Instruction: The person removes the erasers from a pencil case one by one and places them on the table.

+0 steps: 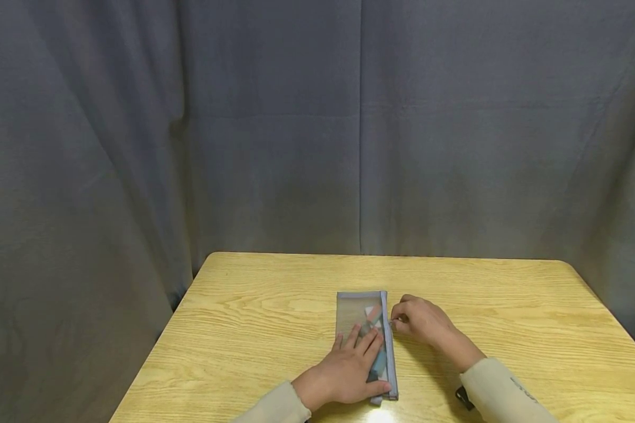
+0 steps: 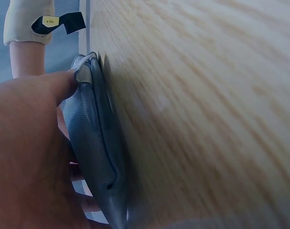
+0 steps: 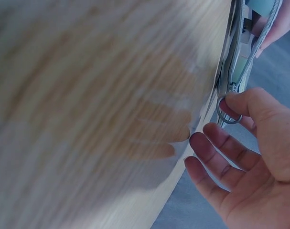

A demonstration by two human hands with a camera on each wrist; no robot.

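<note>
A see-through mesh zip pouch with grey edging lies on the table, its zipper along the right side. My left hand rests on it with fingers spread, pressing it down; the thumb lies over the near end of the zipper edge. Through the mesh show a pink-and-white block and a teal item, partly hidden by the fingers. My right hand pinches the zipper's ring pull between thumb and index finger, the other fingers loosely bent. In the right wrist view the zipper teeth stand apart between the slider and my left hand.
The light wooden table extends around the pouch on all sides. Grey curtains hang behind the table and at both sides. A black strap hangs at the right sleeve, and another strap shows in the left wrist view.
</note>
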